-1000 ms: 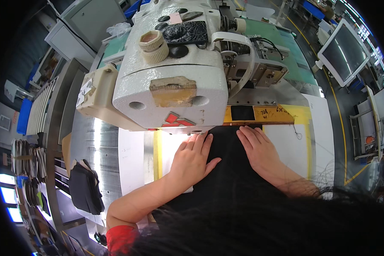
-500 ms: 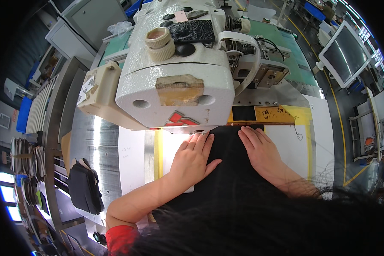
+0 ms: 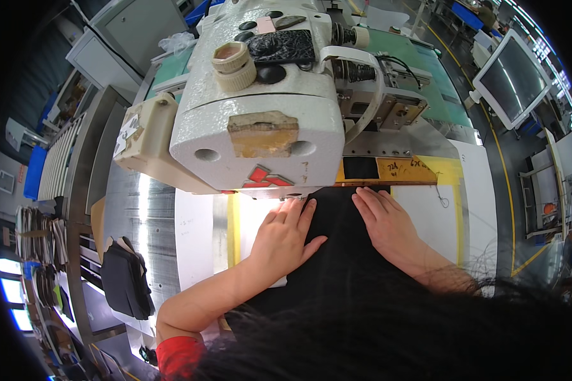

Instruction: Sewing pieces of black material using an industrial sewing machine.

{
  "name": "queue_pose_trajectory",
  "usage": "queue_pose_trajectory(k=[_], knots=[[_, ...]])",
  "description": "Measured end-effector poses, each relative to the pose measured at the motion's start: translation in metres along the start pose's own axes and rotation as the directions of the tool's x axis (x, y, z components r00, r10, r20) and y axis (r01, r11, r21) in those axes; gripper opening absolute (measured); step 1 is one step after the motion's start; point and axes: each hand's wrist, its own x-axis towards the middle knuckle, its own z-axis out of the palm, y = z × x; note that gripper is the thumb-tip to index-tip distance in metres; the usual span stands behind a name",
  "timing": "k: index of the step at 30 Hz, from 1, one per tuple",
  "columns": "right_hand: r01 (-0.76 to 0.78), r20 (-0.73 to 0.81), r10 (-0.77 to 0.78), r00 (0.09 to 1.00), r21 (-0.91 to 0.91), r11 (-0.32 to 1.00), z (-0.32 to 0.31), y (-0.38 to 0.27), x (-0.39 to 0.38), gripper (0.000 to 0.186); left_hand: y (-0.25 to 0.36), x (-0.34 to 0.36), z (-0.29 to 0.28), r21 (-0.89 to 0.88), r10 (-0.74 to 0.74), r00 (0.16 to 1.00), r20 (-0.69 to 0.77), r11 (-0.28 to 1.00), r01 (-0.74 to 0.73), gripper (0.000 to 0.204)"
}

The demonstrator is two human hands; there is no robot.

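Note:
A piece of black fabric point(image 3: 337, 254) lies on the white work surface below the head of a white sewing machine point(image 3: 254, 120). My left hand point(image 3: 285, 233) rests flat at the fabric's left edge, fingers stretched forward and the thumb out over the cloth. Its fingertips reach in under the machine head, which partly hides them. On the fabric's right edge lies my right hand point(image 3: 382, 217), palm down with the fingers extended. Just beyond its fingertips runs a yellowish template strip point(image 3: 394, 173) with handwriting on it. The near part of the fabric is hidden by dark hair.
A stack of folded black fabric pieces point(image 3: 126, 278) sits on the metal table at left. A screen point(image 3: 513, 79) stands at the far right. Yellow tape point(image 3: 461, 219) borders the white surface. A loose thread point(image 3: 443, 202) hangs near the strip's right end.
Both hands keep nearly the same place on the black fabric. The machine appears shifted very slightly left in the picture.

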Motion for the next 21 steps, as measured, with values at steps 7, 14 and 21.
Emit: queue_pose_trajectory(k=[7,14,21], knots=[[0.014,-0.003,-0.014,1.000,0.020,1.000,0.000,0.003,-0.001,0.043,0.003,0.000,0.002,0.016,-0.035,0.999,0.018,0.999,0.035,0.065],[0.049,-0.020,-0.048,0.999,0.008,0.999,0.004,0.007,-0.001,0.042,0.008,0.004,-0.007,0.052,-0.041,0.999,0.033,0.998,0.039,0.063],[0.092,-0.038,-0.092,0.995,-0.015,0.996,0.006,0.009,-0.001,0.042,0.012,0.005,-0.009,0.013,-0.096,0.995,0.014,0.995,0.096,0.063]])
